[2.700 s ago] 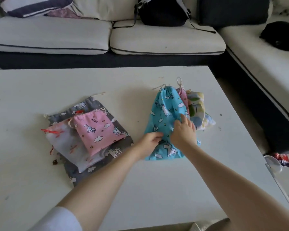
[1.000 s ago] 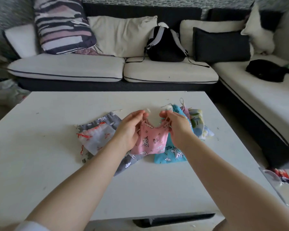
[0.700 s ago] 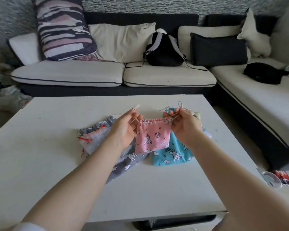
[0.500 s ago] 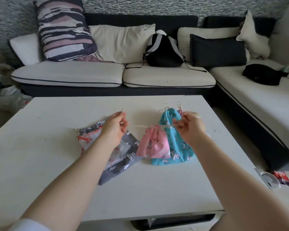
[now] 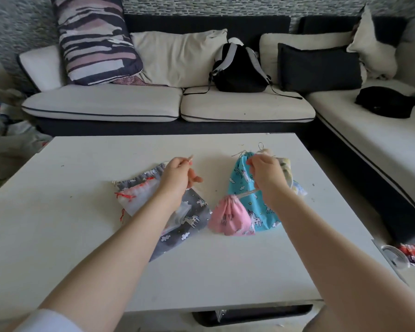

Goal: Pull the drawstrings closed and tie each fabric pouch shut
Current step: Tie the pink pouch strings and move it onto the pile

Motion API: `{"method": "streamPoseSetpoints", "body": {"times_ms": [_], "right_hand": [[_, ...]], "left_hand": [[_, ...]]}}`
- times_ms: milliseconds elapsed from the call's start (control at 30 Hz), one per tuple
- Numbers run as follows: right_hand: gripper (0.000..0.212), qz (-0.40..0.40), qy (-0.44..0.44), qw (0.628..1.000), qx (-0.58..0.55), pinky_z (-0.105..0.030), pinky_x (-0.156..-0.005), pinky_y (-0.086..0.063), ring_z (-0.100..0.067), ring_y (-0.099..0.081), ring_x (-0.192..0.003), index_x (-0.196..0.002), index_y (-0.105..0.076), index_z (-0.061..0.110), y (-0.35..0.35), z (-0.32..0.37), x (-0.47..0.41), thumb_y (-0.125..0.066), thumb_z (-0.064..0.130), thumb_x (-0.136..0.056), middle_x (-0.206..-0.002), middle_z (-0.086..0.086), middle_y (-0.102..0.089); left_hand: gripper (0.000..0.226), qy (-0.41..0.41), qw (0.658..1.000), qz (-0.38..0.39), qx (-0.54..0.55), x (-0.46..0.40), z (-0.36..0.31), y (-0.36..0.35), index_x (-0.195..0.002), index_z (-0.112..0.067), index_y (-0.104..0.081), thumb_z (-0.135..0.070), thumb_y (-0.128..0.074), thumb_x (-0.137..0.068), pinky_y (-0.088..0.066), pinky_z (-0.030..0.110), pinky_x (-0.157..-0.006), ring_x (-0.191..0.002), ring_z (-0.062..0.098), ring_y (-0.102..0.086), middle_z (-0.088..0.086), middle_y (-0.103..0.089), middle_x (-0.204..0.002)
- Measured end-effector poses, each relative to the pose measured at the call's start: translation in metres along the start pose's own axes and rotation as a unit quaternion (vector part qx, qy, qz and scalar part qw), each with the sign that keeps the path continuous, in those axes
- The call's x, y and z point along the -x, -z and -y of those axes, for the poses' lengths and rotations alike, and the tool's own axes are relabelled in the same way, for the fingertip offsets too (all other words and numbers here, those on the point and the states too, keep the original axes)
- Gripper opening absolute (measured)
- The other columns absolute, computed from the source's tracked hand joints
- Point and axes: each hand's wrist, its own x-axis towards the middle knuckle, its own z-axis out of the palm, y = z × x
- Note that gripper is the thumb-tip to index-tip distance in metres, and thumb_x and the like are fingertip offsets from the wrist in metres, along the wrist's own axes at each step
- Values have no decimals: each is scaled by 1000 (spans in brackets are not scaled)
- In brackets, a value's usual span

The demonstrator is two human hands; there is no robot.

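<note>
Pink pouch (image 5: 230,218): bunched top points up, fat end down on the surface (image 5: 82,212).
Left hand (image 5: 177,177): fingers pinch a string.
Right hand (image 5: 266,176): fingers curled around the other string (image 5: 246,193).

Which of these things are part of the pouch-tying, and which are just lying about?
Part of the job:
pink pouch
blue pouch
grey pouch
white pouch

Lying about:
black backpack
striped cushion
red wrapper
</note>
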Motion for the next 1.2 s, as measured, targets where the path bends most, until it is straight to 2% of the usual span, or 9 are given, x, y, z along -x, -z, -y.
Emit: {"method": "streamPoseSetpoints", "body": {"times_ms": [133,300,400,500,633,767,933,1133,1200], "right_hand": [[33,130,72,987,58,-17,-44,-26,-6,-33,-42,-68,-58,19,-20,4,12,-40,14,-96,-57,2,-44],[30,190,106,976,13,-22,-52,-25,-11,-32,-53,-78,-55,-11,-24,8,21,-43,11,-94,-59,-5,-41],[28,233,96,966,-51,-19,-47,-21,-8,-29,-49,-69,-50,8,-17,12,23,-42,8,-95,-57,0,-37],[31,245,81,961,-96,-17,-43,-16,-6,-23,-46,-66,-44,15,-13,10,22,-40,12,-97,-50,8,-33],[33,244,67,956,-147,-17,-41,-15,-6,-21,-44,-67,-44,15,-10,16,17,-35,11,-99,-48,8,-30],[34,220,90,967,-93,-13,-38,-19,-2,-23,-39,-66,-46,14,-12,18,16,-35,11,-99,-41,13,-31],[31,103,112,988,8,-18,-44,-23,-4,-28,-41,-78,-64,15,-2,5,5,-40,11,-95,-50,6,-35],[33,136,48,986,-79,-16,-41,-21,-8,-25,-46,-70,-51,16,-10,5,13,-34,13,-98,-49,7,-35],[32,179,51,975,-121,-18,-44,-24,-10,-28,-48,-72,-49,15,-13,15,16,-32,14,-99,-51,6,-36]], "left_hand": [[23,-131,985,89,-68,14,-15,-22,-82,-26,-55,-9,-46,-95,-40,17,-73,-81,1,-55,-3,-63,-93],[18,-226,959,112,-126,16,-25,-31,-82,-24,-60,-8,-57,-89,-35,20,-97,-106,5,-47,-5,-50,-114],[15,-207,971,103,-65,15,-24,-29,-91,-24,-62,-11,-54,-91,-41,20,-89,-95,5,-53,-3,-55,-110],[23,-108,975,192,-43,13,-14,-24,-117,-16,-55,-21,-46,-96,-42,22,-87,-89,4,-55,-3,-59,-106],[23,-66,950,291,-96,21,6,-21,-84,-10,-62,-17,-44,-95,-42,32,-78,-77,18,-52,2,-62,-76],[32,-127,957,210,-152,21,8,-27,-69,-12,-57,-16,-40,-96,-33,27,-60,-57,12,-43,-1,-48,-59],[33,6,978,176,116,10,5,-12,-70,-13,-49,-16,-33,-99,-38,26,-60,-51,11,-54,-6,-49,-47],[35,-1,968,231,-101,18,13,-20,-67,-9,-51,-9,-34,-98,-32,18,-39,-36,9,-40,-7,-38,-40],[36,8,965,225,-135,18,14,-20,-71,-11,-54,-10,-31,-99,-35,19,-43,-41,11,-42,-7,-42,-40]]}}
